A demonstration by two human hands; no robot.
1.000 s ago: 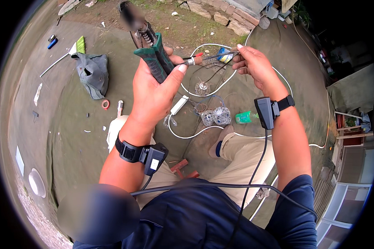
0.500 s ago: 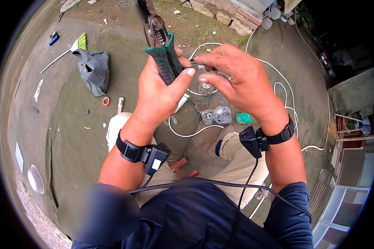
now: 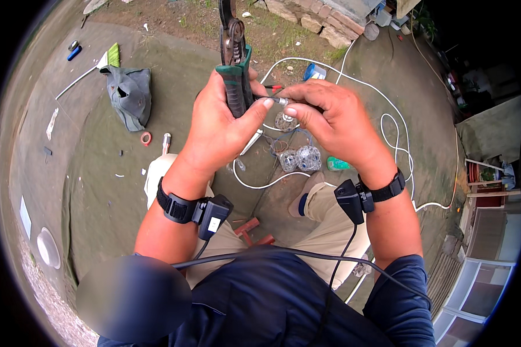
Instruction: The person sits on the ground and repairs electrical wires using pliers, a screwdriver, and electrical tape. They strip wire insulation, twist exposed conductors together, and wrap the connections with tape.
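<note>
Spring-loaded pliers (image 3: 233, 87) with green and black handles are being carried in the left hand (image 3: 219, 121), its grip being wrapped around the handles; the tips are running out of view, so whether they are parted cannot be told. In front of the torso, a dark wire (image 3: 274, 99) with a small silver fitting (image 3: 282, 101) is being pinched at that hand's thumb. The right hand (image 3: 338, 118) is being held at the fitting, thumb and fingers curling; whether it is gripping firmly cannot be told. Because one grip is being shared by tool and wire, the wire could be slipping, or the pliers tilting, should the thumb be loosened. Uneven pulling could be parting wire from fitting. A red-tipped lead (image 3: 276, 87) is lying near the right fingers and could be getting caught. Below, transparent bundles (image 3: 308, 158) and a white cable (image 3: 259, 187) are lying where a dropped fitting could be getting lost.
</note>
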